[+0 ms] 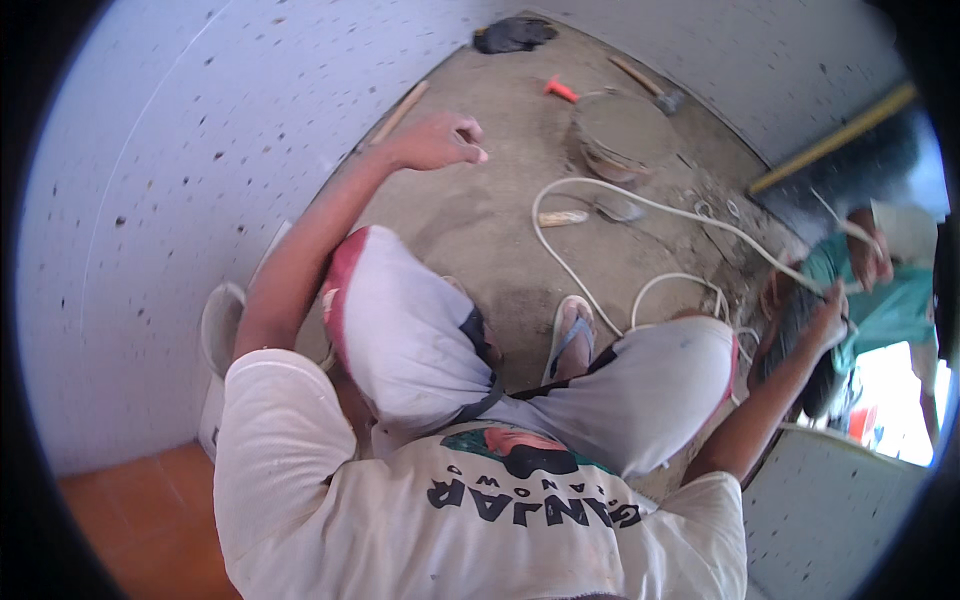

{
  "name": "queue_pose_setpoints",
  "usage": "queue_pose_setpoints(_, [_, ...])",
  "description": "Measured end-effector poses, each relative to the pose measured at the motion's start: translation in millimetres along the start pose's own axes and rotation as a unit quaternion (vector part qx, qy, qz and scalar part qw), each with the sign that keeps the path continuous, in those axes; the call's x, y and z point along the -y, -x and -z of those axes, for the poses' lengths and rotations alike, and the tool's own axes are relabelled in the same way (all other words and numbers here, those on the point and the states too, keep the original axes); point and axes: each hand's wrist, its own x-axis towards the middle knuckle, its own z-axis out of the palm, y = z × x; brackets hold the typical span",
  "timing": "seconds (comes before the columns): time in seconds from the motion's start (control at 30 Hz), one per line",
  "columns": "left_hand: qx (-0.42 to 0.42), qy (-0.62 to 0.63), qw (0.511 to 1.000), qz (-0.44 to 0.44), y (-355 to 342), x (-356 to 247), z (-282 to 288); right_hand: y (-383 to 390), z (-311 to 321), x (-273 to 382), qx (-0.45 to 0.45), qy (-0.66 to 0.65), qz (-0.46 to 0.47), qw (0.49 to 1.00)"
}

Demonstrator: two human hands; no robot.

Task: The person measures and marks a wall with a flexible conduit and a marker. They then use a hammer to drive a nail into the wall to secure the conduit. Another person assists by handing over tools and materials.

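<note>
My right hand (828, 318), stretched out to the right, is closed around a pale flexible hose or cable (660, 204). The line loops across the floor between my knees and the far right. A co-worker's hand is close by, where the line continues upward. My left hand (440, 142) hovers ahead on the left, over the floor near the wall; its fingers are loosely curled, thumb apart, with nothing visible in them. Inside the loop lies a trowel with a wooden handle (563, 218) and a grey blade (620, 208).
A round tub of grey mortar (625, 128) stands ahead, near a red-handled tool (561, 90) and a hammer (648, 84). A dark bundle (515, 36) lies in the far corner, a wooden stick (400, 112) along the left wall. A co-worker (890, 280) is at the right.
</note>
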Motion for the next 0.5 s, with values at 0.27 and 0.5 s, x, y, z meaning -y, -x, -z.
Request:
queue_pose_setpoints(0.27, [-0.096,0.145,0.977,0.124,85,81,-70,-46,19,-23,-0.067,-0.019,-0.078,0.995])
queue_pose_setpoints(0.5, [-0.003,0.153,0.974,0.167,69,96,-92,-106,132,-117,0.009,0.328,0.169,0.929])
